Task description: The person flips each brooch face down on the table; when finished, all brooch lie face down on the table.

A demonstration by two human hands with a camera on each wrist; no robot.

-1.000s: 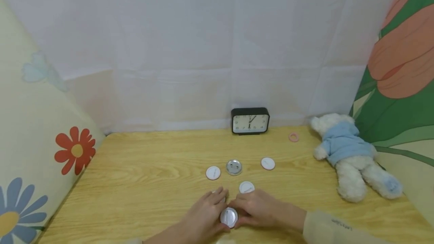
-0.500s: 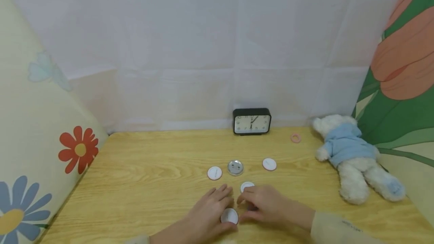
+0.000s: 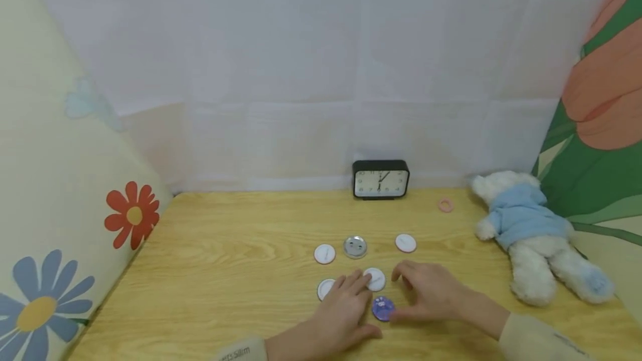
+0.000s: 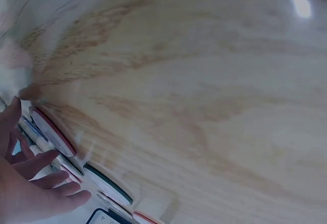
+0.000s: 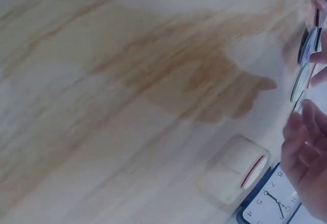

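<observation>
A purple pin badge [image 3: 383, 308] with a white pattern lies face up on the wooden table between the hands. My left hand [image 3: 343, 316] is spread low over the table to its left, fingertips overlapping the edge of a white-backed badge [image 3: 375, 279]. Another white-backed badge [image 3: 325, 288] shows partly behind that hand. To the right, my right hand [image 3: 433, 294] has loosely bent fingers apart from its thumb, the thumb tip right at the purple badge's edge. In the left wrist view, a red-rimmed badge [image 4: 53, 132] and a green-rimmed badge [image 4: 108, 184] are near the fingers.
Farther back lie a silver-backed badge [image 3: 355, 247] and two white-backed badges, one left [image 3: 325, 254] and one right [image 3: 405, 243]. A black clock [image 3: 380, 180] stands at the table's back edge. A pink ring [image 3: 446, 205] and a plush bear [image 3: 531, 233] lie at the right.
The right hand has moved right, and the purple badge now shows face up. The left hand has shifted right, and the white-backed badge formerly between the hands is out of sight.
</observation>
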